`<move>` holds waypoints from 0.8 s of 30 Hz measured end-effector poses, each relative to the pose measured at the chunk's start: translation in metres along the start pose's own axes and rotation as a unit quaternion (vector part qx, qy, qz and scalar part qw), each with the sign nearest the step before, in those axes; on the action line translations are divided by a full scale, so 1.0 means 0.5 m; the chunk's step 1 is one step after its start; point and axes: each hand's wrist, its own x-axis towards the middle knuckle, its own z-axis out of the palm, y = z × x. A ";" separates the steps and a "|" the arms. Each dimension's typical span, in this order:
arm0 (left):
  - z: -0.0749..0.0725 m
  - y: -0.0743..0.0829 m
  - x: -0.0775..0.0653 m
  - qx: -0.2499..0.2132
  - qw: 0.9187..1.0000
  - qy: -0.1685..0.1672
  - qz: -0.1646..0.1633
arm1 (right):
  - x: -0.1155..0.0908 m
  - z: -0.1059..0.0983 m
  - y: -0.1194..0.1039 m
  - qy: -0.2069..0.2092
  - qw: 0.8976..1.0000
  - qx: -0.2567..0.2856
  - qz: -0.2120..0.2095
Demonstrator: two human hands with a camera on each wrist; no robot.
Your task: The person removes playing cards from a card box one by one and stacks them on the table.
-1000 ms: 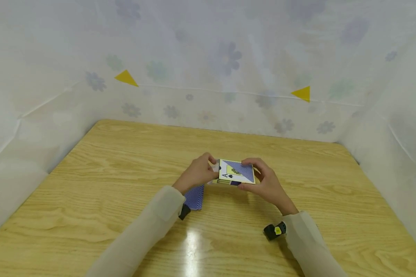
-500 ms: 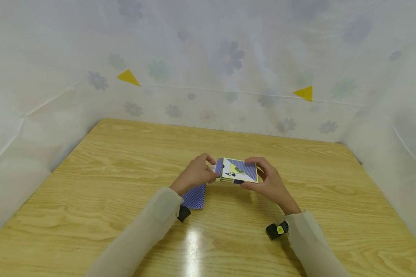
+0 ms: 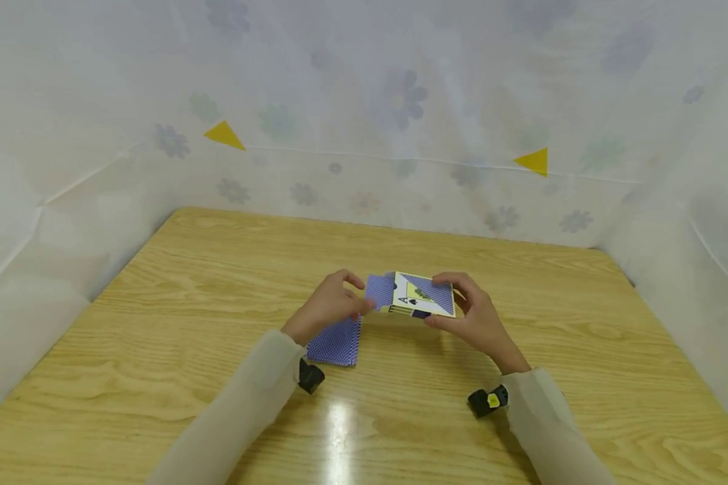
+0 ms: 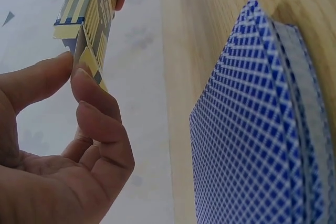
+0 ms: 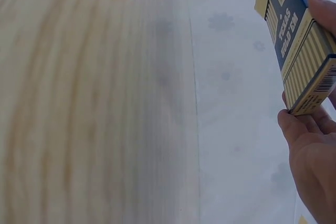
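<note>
A playing-card box [image 3: 425, 294] with an ace of spades printed on its face is held above the table. Its right end sits between the thumb and fingers of my right hand [image 3: 470, 320], as the right wrist view also shows. From the box's left end extends a blue-patterned flap [image 3: 379, 292]. My left hand [image 3: 327, 303] pinches this flap's edge between thumb and forefinger, seen closely in the left wrist view. Below the left hand, a deck of blue-checked playing cards [image 4: 241, 124] lies on the table, partly covered by that hand in the head view.
The wooden table [image 3: 218, 269] stretches out on all sides, with a bright reflection near its front. White flowered sheeting [image 3: 364, 101] encloses the back and sides. Two yellow triangles [image 3: 530, 162] mark the back sheet.
My left hand has drawn leftward, and more of the blue-patterned flap now shows at the box's end. My right hand and the box have shifted slightly right. More of the deck is uncovered.
</note>
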 end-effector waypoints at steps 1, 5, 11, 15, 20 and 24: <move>0.000 -0.001 -0.001 -0.002 1.000 -0.001 0.000 | 0.000 0.000 0.000 0.000 1.000 0.001 0.001; -0.003 -0.004 -0.006 -0.019 1.000 0.011 0.000 | -0.001 -0.001 -0.001 0.002 1.000 0.000 0.000; -0.021 -0.015 -0.010 -0.044 0.999 0.025 0.008 | -0.001 -0.003 -0.001 0.005 1.000 -0.002 -0.004; -0.030 -0.023 -0.010 -0.064 0.997 0.033 0.015 | 0.000 -0.003 0.001 0.005 1.000 -0.002 -0.003; -0.042 -0.031 -0.015 -0.088 0.995 0.039 0.020 | -0.001 -0.004 0.001 0.006 1.000 -0.009 0.002; -0.053 -0.036 -0.020 -0.089 0.995 0.046 0.025 | -0.001 -0.005 -0.001 0.006 1.000 -0.012 0.006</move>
